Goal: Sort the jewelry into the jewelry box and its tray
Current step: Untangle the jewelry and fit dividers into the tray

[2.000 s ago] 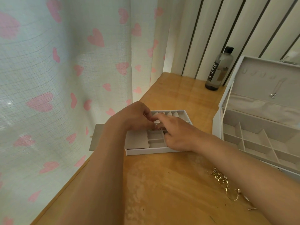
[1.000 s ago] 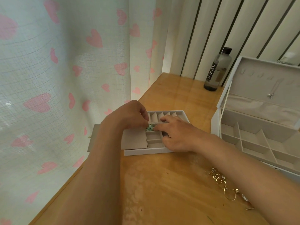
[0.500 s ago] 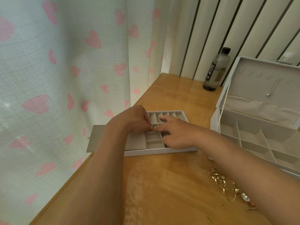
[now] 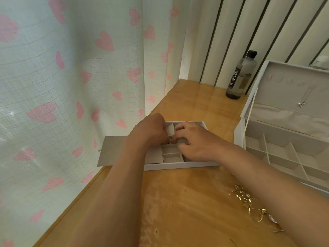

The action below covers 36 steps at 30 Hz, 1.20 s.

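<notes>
A white jewelry tray (image 4: 178,165) with grey compartments lies on the wooden table (image 4: 178,211), near its left edge. Both hands work over the tray's middle. My left hand (image 4: 151,130) has curled fingers, and its tips meet those of my right hand (image 4: 194,142) above the narrow slots. They pinch a small jewelry piece that the fingers almost hide. The open white jewelry box (image 4: 284,136) stands at the right with bare compartments. A silver pendant (image 4: 301,104) hangs inside its lid. A tangle of gold jewelry (image 4: 249,204) lies on the table by my right forearm.
A dark bottle (image 4: 240,77) stands at the back beside the box lid. A curtain with pink hearts (image 4: 71,86) hangs along the table's left edge. A flat grey panel (image 4: 112,150) sticks out from under the tray over that edge.
My hands have stayed over the tray, fingertips working together at its slots. A green piece seen between them one second ago is now hidden. The tray has shifted slightly.
</notes>
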Each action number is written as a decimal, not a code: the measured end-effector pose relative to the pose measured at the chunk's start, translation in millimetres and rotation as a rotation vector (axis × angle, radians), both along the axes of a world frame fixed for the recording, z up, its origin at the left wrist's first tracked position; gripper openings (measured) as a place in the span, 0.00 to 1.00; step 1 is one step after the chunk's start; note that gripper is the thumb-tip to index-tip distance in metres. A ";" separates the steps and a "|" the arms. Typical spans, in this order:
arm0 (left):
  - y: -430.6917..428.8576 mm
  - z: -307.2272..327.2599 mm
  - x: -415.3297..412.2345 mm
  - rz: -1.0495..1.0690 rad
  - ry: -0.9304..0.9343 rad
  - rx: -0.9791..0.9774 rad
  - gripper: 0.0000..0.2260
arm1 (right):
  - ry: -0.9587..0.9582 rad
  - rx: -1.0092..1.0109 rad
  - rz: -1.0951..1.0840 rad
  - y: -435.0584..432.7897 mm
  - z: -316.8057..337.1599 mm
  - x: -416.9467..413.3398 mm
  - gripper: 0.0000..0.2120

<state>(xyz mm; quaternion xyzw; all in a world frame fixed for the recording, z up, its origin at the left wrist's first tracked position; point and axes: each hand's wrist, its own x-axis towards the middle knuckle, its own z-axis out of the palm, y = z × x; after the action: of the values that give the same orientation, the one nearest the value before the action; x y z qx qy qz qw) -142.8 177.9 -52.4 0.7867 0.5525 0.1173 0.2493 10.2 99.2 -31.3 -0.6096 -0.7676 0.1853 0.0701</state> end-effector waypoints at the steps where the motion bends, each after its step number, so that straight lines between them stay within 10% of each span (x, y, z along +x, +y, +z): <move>1: -0.1 0.2 0.1 0.000 -0.005 -0.007 0.08 | -0.002 -0.014 -0.011 -0.6 -0.5 -0.9 0.16; 36: -0.2 9.7 -9.2 -0.059 -0.028 -0.125 0.03 | -0.004 0.052 -0.077 -2.5 2.4 -2.9 0.15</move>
<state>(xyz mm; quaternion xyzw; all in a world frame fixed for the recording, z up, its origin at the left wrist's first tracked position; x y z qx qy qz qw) -152.0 177.7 -42.7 0.7840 0.5316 0.0861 0.3089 7.3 96.7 -28.9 -0.6369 -0.7484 0.1610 0.0914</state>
